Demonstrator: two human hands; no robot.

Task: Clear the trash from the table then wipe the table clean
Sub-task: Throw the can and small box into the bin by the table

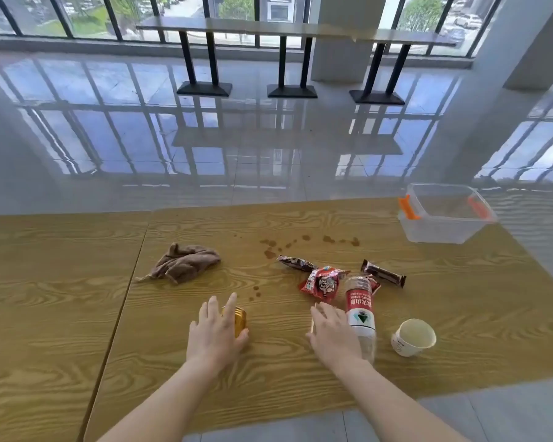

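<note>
On the wooden table (77, 314) my left hand (216, 333) lies over a gold can (238, 319) on its side, fingers spread. My right hand (331, 334) rests flat over a thin wooden stick (312, 322), touching the side of a fallen clear plastic bottle (360, 317) with a red label. A paper cup (413, 337) lies tipped to the right of the bottle. Beyond it are a red snack wrapper (323, 282) and two dark brown wrappers (296, 263) (383, 273). A crumpled brown cloth (186, 262) lies to the left. Brown spill spots (270, 252) mark the table.
A clear plastic bin (444, 229) with orange latches stands at the table's far right corner. A seam (122, 301) joins two tabletops. Beyond is a glossy tiled floor (237, 148) and a bar counter (284, 28) by the windows.
</note>
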